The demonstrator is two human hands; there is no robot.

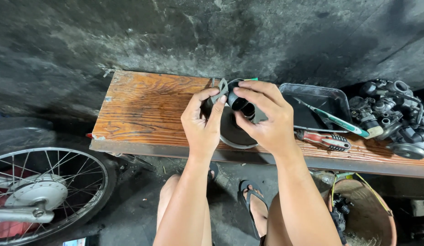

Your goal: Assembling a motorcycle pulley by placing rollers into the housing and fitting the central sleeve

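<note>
Gripping a black rubber sleeve [239, 101] in the right hand [265, 119], fingers clenched, while the left hand [203, 122] pinches a grey metal clamp [219, 92] above the wooden surface [148, 109], steadying both parts.

No packages, labels, signs or screens are showing anywhere in this view.
</note>
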